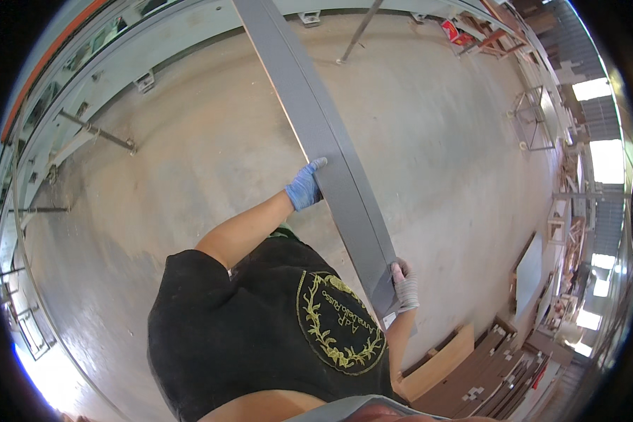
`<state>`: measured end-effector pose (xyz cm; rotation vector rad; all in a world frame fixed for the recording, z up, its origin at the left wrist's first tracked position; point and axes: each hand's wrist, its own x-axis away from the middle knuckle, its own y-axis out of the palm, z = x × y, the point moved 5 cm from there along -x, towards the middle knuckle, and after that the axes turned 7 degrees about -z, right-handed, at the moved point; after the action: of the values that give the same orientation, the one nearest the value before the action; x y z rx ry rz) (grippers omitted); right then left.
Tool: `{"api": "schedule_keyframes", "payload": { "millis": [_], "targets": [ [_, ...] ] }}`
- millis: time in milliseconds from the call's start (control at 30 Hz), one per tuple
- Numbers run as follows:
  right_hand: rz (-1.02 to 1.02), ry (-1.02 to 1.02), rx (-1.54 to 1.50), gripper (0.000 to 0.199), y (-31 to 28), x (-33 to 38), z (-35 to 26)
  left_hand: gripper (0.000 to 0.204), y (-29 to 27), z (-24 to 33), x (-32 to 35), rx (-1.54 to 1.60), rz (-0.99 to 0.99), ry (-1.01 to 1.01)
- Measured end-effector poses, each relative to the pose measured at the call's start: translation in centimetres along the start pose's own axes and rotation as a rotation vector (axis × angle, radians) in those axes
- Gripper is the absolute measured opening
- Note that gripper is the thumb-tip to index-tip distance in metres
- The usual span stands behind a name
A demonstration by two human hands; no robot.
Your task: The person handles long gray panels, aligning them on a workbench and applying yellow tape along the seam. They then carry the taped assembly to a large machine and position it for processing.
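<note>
A long, narrow grey board [330, 151] with a dark lengthwise line slants across the view from the top centre down to my right side. My left hand [305, 187], in a blue glove, is closed on the board's left edge, its thumb on the upper face and its other fingers mostly hidden. Near the board's close end, my right hand [405, 287] in a pale grey glove grips the right edge, thumb on top. A small white label [389, 320] shows at that end, against my black shirt.
A long machine frame [183, 42] on metal legs runs along the upper left, and the board's far end reaches it. Stacked brown boards [471, 380] lie at the lower right. A wheeled metal rack [534, 119] and a leaning pale panel [529, 271] stand to the right.
</note>
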<state>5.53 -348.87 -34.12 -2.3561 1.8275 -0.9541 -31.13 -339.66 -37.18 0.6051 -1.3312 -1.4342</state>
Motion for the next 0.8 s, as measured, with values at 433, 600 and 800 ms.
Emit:
{"api": "schedule_keyframes", "payload": {
  "millis": [433,600,800],
  "targets": [
    [0.001,0.089,0.167,0.045,-6.9,-7.3,-2.3,0.058,3.8,-1.7,-10.6,0.064,0.010,-0.035],
    [-0.060,0.102,0.168,0.045,-9.6,-10.9,-3.0,0.060,6.4,-1.9,-13.8,0.055,-0.001,0.052],
    [-0.144,-0.002,0.216,0.053,-13.0,-15.2,-2.6,0.056,7.5,-2.8,-18.7,0.057,0.089,0.124]
  ]
}}
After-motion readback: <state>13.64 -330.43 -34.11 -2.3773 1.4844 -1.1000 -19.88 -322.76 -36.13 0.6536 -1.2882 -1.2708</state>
